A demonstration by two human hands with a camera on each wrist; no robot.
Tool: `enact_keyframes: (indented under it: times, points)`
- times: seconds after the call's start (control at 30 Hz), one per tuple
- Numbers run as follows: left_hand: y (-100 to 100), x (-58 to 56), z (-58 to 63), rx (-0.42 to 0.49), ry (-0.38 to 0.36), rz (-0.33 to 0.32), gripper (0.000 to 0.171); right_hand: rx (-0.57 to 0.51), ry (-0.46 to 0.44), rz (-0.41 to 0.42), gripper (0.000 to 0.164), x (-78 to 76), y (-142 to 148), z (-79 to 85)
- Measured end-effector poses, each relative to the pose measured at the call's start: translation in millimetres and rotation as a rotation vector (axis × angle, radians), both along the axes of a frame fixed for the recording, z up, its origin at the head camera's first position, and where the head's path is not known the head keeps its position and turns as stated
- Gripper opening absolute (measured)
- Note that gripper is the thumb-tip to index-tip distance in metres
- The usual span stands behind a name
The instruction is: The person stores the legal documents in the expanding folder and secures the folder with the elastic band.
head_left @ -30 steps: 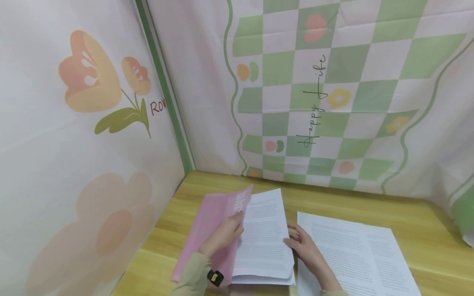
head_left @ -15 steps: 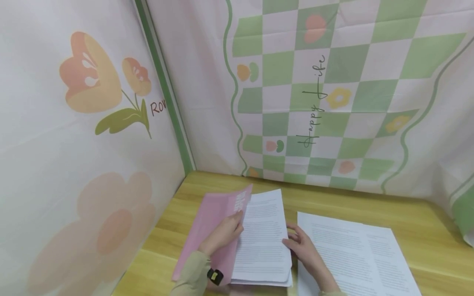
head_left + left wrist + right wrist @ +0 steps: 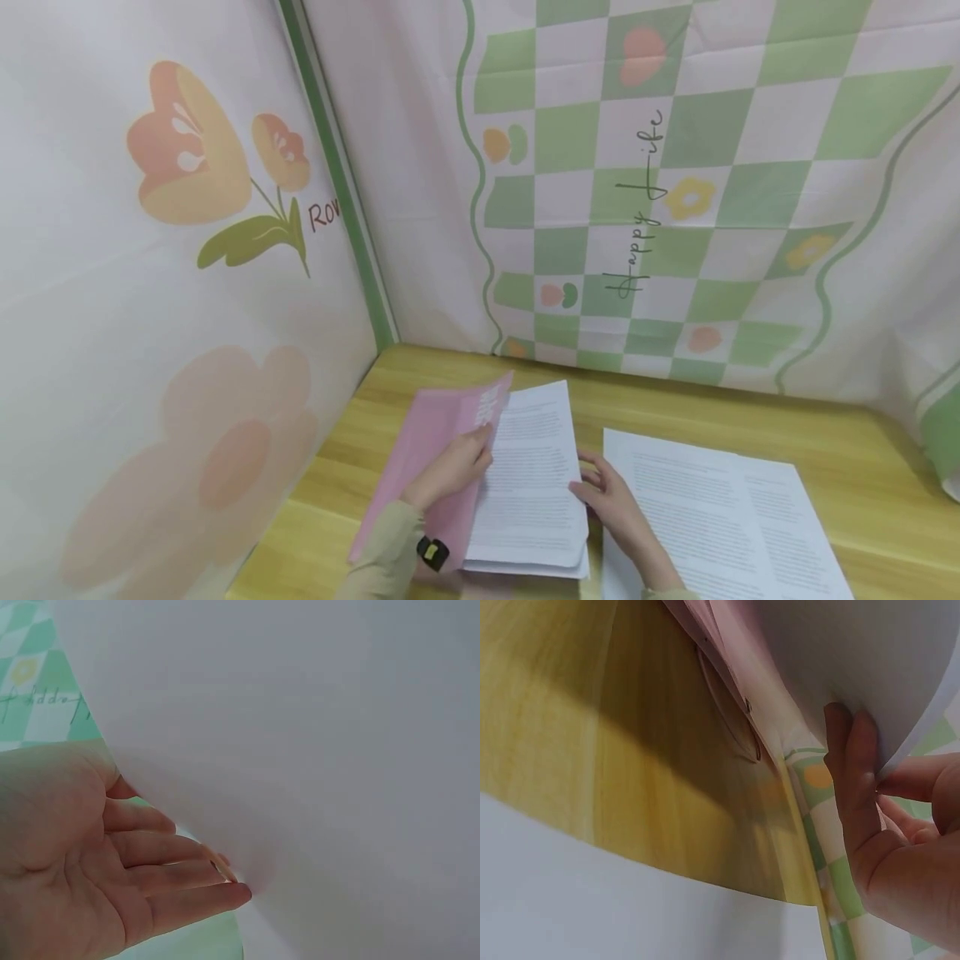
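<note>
A pink folder (image 3: 420,442) with white lettering lies on the table at left, its cover raised at the right edge. My left hand (image 3: 453,467) holds that edge with bent fingers. From under the cover comes a stack of printed sheets (image 3: 528,492). My right hand (image 3: 611,500) pinches the stack's right edge; in the right wrist view fingertips (image 3: 851,735) press one face and the thumb is on the other side. A white surface (image 3: 300,750) fills most of the left wrist view, with the left hand's fingers at its edge.
More printed sheets (image 3: 712,508) lie flat on the wooden table (image 3: 352,442) at right, partly under the right forearm. Printed fabric (image 3: 637,183) hangs behind and at left. A black device (image 3: 432,552) is strapped to the left wrist.
The stack has shifted slightly left, further under the pink cover, and the right hand has moved slightly left with it. The left hand keeps its hold.
</note>
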State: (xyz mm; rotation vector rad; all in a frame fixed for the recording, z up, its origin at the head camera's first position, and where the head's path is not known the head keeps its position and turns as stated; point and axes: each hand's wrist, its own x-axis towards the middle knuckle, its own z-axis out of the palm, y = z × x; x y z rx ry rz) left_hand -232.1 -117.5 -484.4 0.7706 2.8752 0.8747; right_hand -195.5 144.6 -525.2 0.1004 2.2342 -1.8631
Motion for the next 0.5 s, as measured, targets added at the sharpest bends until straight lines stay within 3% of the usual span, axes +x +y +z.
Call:
enact_keyframes:
  times: [0.27,0.5]
  points:
    - [-2.9,-0.8,3.9,0.005,-0.003,-0.034,0.051,-0.023,0.016,0.0,0.06,1.1,0.2,-1.8]
    - [-3.6,-1.4,1.7,-0.008,-0.034,-0.026,0.052,-0.022,0.02,-0.015,0.059,2.3,-4.7,-4.0]
